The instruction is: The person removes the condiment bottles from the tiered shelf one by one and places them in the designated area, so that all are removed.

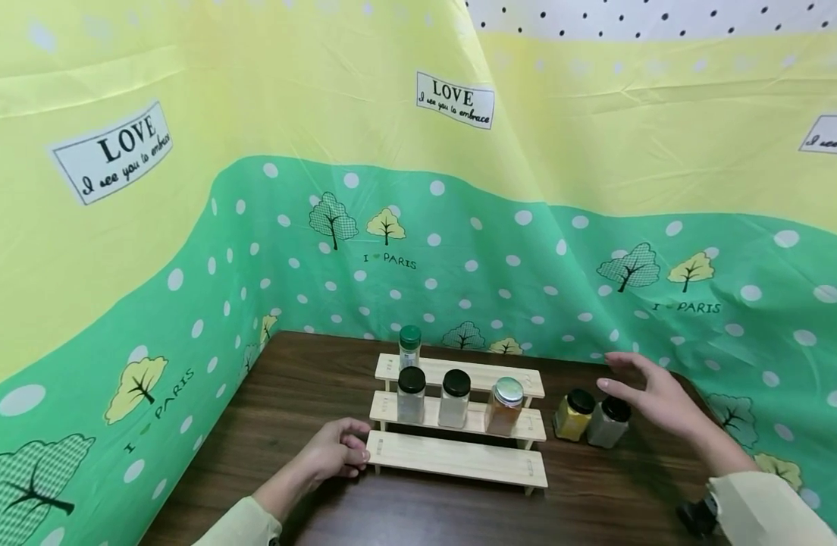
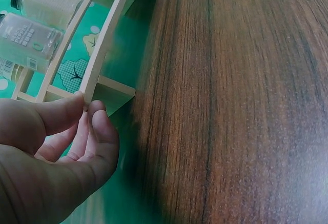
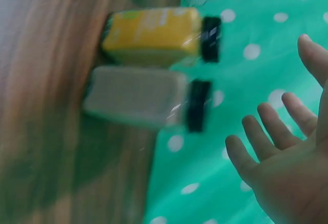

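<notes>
Your right sleeve [image 1: 766, 508] is closest, low on the right in the head view. Past it, your right hand [image 1: 653, 398] is spread wide and holds nothing. It is up near the pale jar [image 1: 606, 430], and the right wrist view shows a gap between your fingers and the jar. The yellow jar [image 1: 572, 421] is just beside the pale one. Both stand on the table [image 1: 241, 425], to the right of the rack [image 1: 452, 456]. I can't tell if those two jars touch. If your hand came in fast from the side, it could bump the pale jar into the yellow one, and one might tip over. A grip on just the lid could slip, too.

Your left hand [image 1: 330, 455] pinches the left end of the lowest step [image 1: 487, 463]. A hard pull or lift there could tip the rack, because it looks thin and light. Then the two black-lid jars [image 1: 412, 402] and the silver-lid jar [image 1: 504, 413] could slide off the middle step [image 1: 536, 429]. The green-lid jar [image 1: 409, 355] stands on the left part of the top step [image 1: 483, 374], so a big shake could make it fall.
</notes>
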A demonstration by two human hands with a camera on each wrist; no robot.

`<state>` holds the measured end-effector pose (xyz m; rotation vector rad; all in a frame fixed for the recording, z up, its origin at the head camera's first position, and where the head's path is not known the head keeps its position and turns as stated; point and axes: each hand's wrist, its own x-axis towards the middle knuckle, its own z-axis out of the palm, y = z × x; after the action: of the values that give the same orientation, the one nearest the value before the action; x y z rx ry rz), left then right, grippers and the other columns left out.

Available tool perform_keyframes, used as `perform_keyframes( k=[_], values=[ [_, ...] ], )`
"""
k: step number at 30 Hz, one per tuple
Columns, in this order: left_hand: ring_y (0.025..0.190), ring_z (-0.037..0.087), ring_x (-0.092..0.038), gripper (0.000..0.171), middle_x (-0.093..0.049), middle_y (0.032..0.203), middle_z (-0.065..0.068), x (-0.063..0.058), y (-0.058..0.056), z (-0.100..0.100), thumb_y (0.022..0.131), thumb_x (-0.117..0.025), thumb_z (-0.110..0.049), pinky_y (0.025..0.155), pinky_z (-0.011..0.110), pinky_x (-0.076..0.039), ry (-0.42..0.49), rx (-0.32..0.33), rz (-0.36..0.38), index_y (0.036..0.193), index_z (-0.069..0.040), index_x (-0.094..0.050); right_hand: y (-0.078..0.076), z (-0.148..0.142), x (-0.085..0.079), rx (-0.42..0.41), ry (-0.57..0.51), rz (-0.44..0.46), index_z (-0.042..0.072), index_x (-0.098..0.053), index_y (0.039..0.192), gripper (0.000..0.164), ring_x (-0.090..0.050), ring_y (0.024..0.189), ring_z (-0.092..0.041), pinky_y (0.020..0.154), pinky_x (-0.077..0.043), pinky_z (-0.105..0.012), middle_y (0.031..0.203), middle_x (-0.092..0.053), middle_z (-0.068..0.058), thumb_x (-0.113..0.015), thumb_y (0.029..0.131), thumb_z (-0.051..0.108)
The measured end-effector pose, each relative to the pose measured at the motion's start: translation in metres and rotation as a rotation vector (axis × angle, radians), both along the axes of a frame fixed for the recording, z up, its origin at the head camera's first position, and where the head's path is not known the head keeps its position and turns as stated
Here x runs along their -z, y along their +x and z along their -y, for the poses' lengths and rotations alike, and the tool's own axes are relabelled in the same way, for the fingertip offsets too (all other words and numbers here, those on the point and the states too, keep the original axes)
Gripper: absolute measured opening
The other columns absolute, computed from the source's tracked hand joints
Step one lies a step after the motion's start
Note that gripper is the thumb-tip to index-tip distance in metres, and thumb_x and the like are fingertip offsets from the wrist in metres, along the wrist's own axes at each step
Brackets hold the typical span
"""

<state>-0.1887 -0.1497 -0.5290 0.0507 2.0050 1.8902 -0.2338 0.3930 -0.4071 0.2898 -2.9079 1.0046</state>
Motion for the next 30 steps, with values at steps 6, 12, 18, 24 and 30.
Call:
perform_keyframes(
  k=[6, 12, 18, 24, 30],
  values=[
    [0.072, 0.02, -0.065, 0.052, -0.06, 0.09, 0.009, 0.001, 0.0, 0.0, 0.084, -0.071, 0.013, 0.059, 0.028, -0.057, -0.013, -0.005, 0.003, 0.132, 0.008, -0.051, -0.018, 0.039, -0.024, -0.08, -0.019, -0.039, 0.0, -0.044, 0.149, 0.067, -0.046, 0.135, -0.049, 0.103, -0.045, -0.066, 0.149, -0.048, -0.026, -0.063, 0.101, 0.044],
    [0.072, 0.019, -0.065, 0.052, -0.06, 0.089, 0.009, 0.001, 0.0, 0.0, 0.084, -0.071, 0.013, 0.06, 0.029, -0.058, -0.014, -0.001, 0.004, 0.132, 0.008, -0.051, -0.032, 0.088, -0.044, -0.159, -0.057, -0.043, 0.002, -0.047, 0.147, 0.061, -0.046, 0.138, -0.046, 0.108, -0.044, -0.064, 0.148, -0.05, -0.023, -0.063, 0.102, 0.041],
    [0.073, 0.021, -0.066, 0.053, -0.06, 0.09, 0.009, -0.002, -0.002, 0.0, 0.084, -0.071, 0.013, 0.06, 0.029, -0.058, -0.02, 0.001, 0.007, 0.132, 0.007, -0.051, -0.047, 0.136, -0.054, -0.242, -0.072, -0.054, 0.004, -0.049, 0.145, 0.058, -0.053, 0.133, -0.043, 0.107, -0.048, -0.059, 0.145, -0.055, -0.02, -0.066, 0.101, 0.037],
    [0.073, 0.021, -0.066, 0.052, -0.06, 0.089, 0.009, -0.002, -0.002, 0.0, 0.084, -0.071, 0.013, 0.06, 0.029, -0.057, -0.031, 0.009, 0.006, 0.132, 0.007, -0.052, -0.059, 0.176, -0.055, -0.313, -0.098, -0.022, 0.008, -0.051, 0.144, 0.06, -0.062, 0.124, -0.038, 0.098, -0.055, -0.051, 0.136, -0.061, -0.015, -0.073, 0.096, 0.038],
    [0.072, 0.021, -0.066, 0.052, -0.06, 0.089, 0.009, -0.003, -0.001, 0.0, 0.084, -0.072, 0.013, 0.06, 0.029, -0.058, -0.036, 0.01, 0.006, 0.131, 0.008, -0.052, -0.064, 0.209, -0.051, -0.354, -0.111, 0.011, 0.011, -0.056, 0.142, 0.062, -0.064, 0.121, -0.034, 0.1, -0.055, -0.05, 0.132, -0.065, -0.011, -0.079, 0.09, 0.037]
  ],
)
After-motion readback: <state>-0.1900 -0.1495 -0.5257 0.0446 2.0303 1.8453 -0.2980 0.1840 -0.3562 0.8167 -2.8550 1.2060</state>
